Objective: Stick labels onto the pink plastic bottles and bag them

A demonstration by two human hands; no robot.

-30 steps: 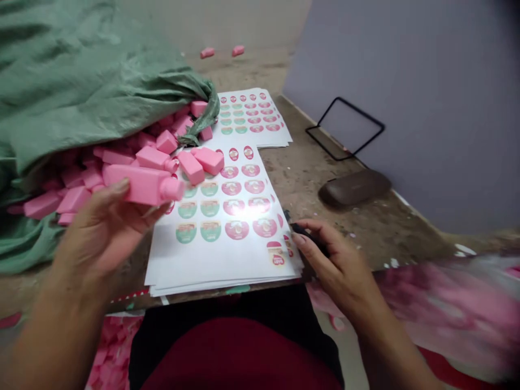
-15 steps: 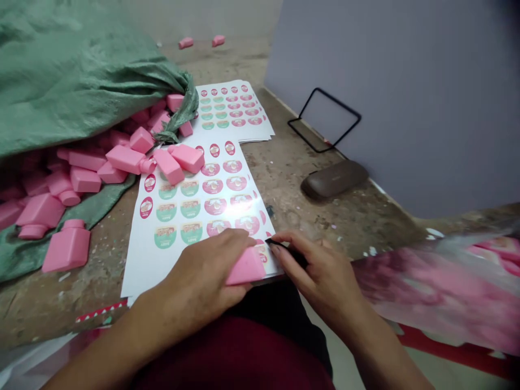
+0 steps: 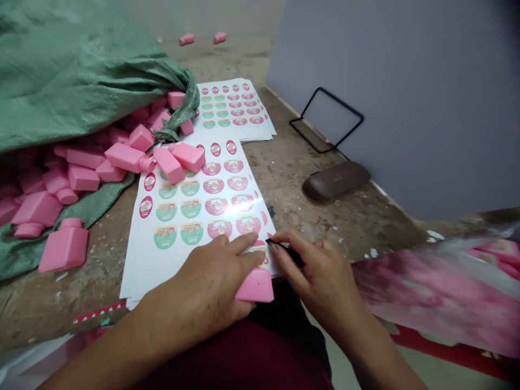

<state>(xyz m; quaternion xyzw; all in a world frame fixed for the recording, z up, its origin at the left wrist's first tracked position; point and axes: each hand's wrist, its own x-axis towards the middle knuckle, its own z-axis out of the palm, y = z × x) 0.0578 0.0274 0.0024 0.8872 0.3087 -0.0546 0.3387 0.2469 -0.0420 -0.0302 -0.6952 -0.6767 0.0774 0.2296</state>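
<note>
Working over a stained, speckled worktop (image 3: 333,233) that runs along a flat grey partition (image 3: 390,97), a person sits with both bare hands at the near edge of the work. A large green woven sack (image 3: 69,70) fills the far left, with a heap of loose pink plastic bottles (image 3: 81,179) spilling from its mouth. A blurred sheet of pink-printed plastic (image 3: 439,287) lies to the right. A stack of white label sheets (image 3: 138,276), printed with rows of round red and green labels, lies in front of the person, and a second stack (image 3: 231,105) sits beyond it. A black wire frame (image 3: 339,101) and a brown glasses case (image 3: 335,181) rest by the partition.

The flat pink bottle (image 3: 255,286) lies at the stack's near edge, between the hands and nearer the left hand (image 3: 203,287). Its long axis seems to run across the view, though the hand hides part of it. The left fingers spread over the sheet; whether they grip the bottle, I cannot tell. The right hand (image 3: 320,276) pinches a slim black tool (image 3: 286,250), its tip at the labels.
</note>
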